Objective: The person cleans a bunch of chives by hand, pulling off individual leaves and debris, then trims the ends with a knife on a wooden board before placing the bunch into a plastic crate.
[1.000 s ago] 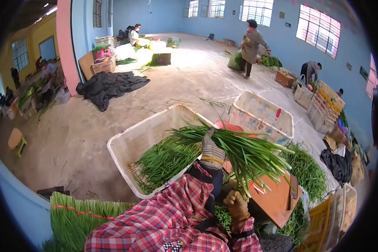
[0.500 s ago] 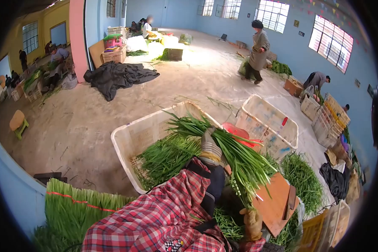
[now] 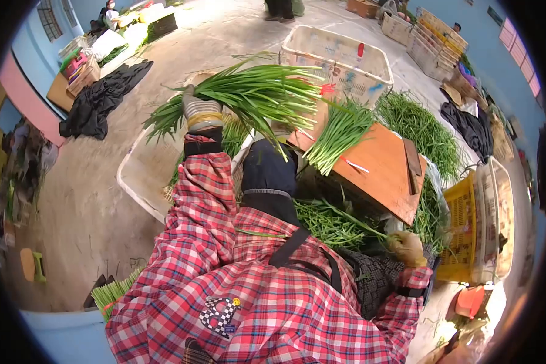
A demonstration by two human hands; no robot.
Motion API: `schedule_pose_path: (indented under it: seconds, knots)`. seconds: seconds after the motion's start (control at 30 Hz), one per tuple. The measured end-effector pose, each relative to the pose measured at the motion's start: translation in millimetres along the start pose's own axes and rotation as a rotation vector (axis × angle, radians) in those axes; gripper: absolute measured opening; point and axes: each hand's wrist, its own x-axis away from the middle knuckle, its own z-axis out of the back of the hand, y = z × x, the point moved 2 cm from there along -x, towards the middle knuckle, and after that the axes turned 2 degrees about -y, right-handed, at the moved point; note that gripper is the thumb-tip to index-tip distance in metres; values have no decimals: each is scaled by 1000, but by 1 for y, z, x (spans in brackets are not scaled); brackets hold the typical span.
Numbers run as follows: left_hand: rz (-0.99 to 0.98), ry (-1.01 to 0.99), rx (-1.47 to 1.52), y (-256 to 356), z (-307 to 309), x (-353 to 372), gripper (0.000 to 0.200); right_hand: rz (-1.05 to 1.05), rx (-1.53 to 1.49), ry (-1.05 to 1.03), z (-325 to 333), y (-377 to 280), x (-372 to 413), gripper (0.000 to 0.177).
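One thick green chive bunch (image 3: pixel 255 94)

— The bunch of green chives (image 3: pixel 255 91)?
— Long flat leaves, held level in the gloved left hand (image 3: pixel 201 112), fanning out on both sides.
— The loose chive stalks (image 3: pixel 330 219)?
— Lower down, slanting, one end in the right hand (image 3: pixel 406 247).
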Motion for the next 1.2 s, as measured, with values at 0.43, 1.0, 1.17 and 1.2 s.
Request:
schedule_pose_path:
  seconds: [0.43, 1.0, 1.17, 1.2]
  knots:
    - [280, -16, -59, -85, -31, 93, 29, 424, -1033, -309, -94, -207, -141, 49]
    - [441, -41, -275, -87, 10, 65, 36, 362, -317, -163, -21, -191, -27, 24]
    - [82, 131, -137, -62, 29, -6, 39, 234, -228, -206, 21, -148, -5, 32]
    - [82, 103, -92, -49, 41, -28, 36, 177, -247, -188, 26, -128, 2, 32]
